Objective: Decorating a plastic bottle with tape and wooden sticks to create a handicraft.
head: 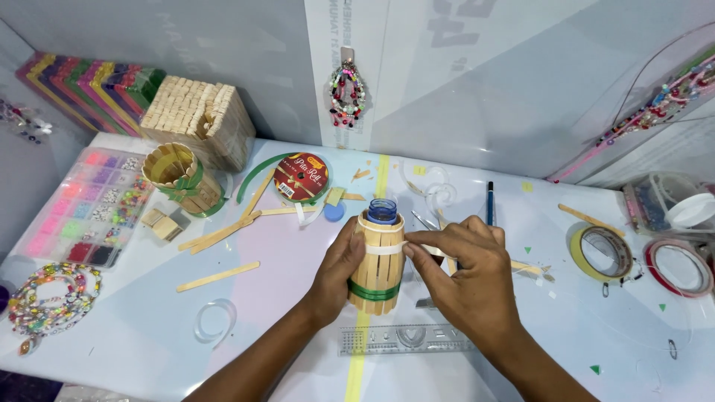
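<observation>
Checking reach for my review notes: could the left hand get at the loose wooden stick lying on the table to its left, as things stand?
Probably yes, once it lets go. The left hand grips the stick-clad bottle, and the loose wooden stick lies on bare table with nothing between them.

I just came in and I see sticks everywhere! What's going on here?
A person is holding a small bottle wrapped in craft sticks upright on the white table. The left hand grips its side, while the right hand presses a pale strip around the top. A green ribbon circles the bottom. Loose craft sticks, a bead box and tape rolls lie around.
</observation>
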